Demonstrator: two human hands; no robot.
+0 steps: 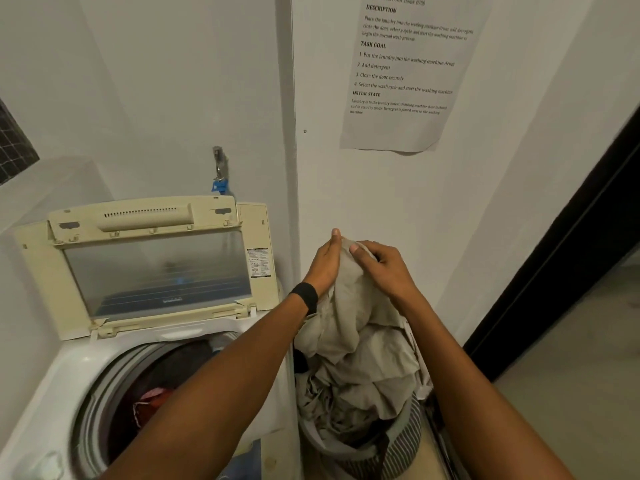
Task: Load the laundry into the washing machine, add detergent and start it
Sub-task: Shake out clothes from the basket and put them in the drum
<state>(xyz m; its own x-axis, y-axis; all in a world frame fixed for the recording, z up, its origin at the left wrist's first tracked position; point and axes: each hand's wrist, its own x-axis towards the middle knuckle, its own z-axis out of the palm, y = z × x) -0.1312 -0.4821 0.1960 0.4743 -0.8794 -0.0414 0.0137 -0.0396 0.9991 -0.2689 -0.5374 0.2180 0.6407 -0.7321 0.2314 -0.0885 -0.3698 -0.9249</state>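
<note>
Mid-loading, my left hand (323,266) and right hand (384,270) grip a beige cloth (349,327) over the basket (401,448); next, I'd carry it across into the washing machine (79,368).

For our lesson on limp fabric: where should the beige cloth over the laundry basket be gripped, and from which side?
Grip the beige cloth at its bunched top, from above, fingers curled round the gather, as the right hand does. It hangs limp into the laundry basket, so a high hold probably lifts it clear.
</note>
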